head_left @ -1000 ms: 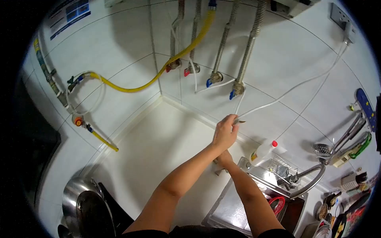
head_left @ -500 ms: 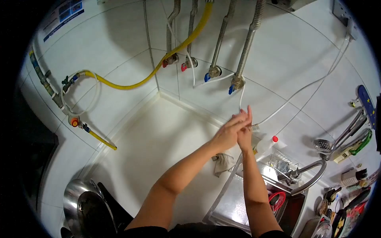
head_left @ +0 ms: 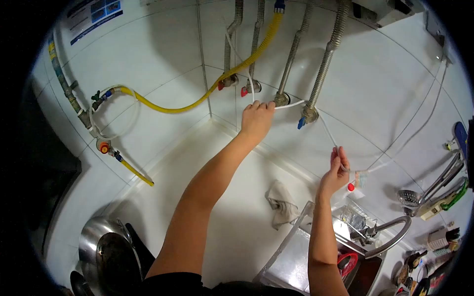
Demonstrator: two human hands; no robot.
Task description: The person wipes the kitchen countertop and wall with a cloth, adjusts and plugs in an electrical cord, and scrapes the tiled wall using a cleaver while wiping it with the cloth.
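Note:
A thin white cable (head_left: 327, 129) runs along the tiled wall, looping by the pipe valves. My left hand (head_left: 257, 121) is closed on it just below the valves, its fingers curled and partly hidden from view. Lower down and to the right, my right hand (head_left: 336, 172) pinches the same cable between thumb and fingers. Between my hands the cable passes a corrugated metal pipe (head_left: 323, 69) whose valve has a blue handle (head_left: 301, 123). A yellow hose (head_left: 182, 108) hangs above and left of my left hand. Beneath my hands lies a crumpled cloth (head_left: 283, 204) on the white counter (head_left: 227, 237).
A metal sink (head_left: 289, 256) with a curved faucet (head_left: 395, 241) is at the lower right. Steel pans (head_left: 91, 232) stand at the lower left. Ladles and a skimmer (head_left: 409, 197) hang on the right wall. A red-capped bottle (head_left: 351, 187) stands behind the sink.
My hands were together above the sink's corner; now they are apart. The left has moved up and left to the cable by the valves, the right holds it lower down. The view has shifted slightly.

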